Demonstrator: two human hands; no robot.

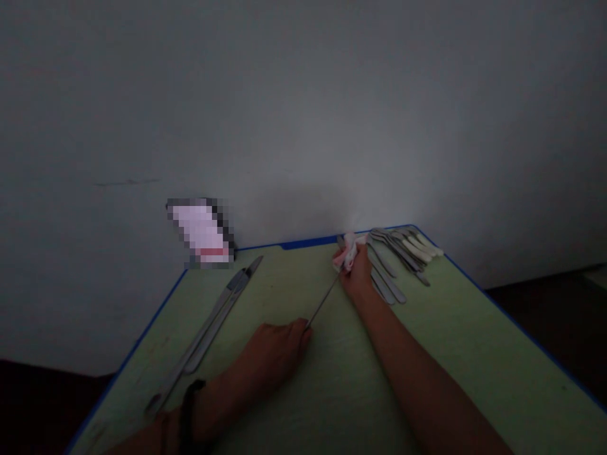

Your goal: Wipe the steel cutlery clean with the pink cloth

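Note:
My left hand [277,347], with a dark band at its wrist, is closed round the near end of a thin metal piece of cutlery [324,301]. It slants up and away, seen edge-on, so its kind is hard to tell. At its far part my right hand [358,272] grips a crumpled pink-and-white cloth [349,251] wrapped about the metal. A grey tip shows just past the cloth. Right beside that hand lie several metal cutlery pieces [389,287], partly hidden by it.
Long metal utensils, one a knife [253,268], lie slanted on the left of the green table [303,392] with blue edging. More cutlery, some with white handles [422,245], is bunched at the far right. A blurred-out phone-like object [202,230] leans against the wall [303,114].

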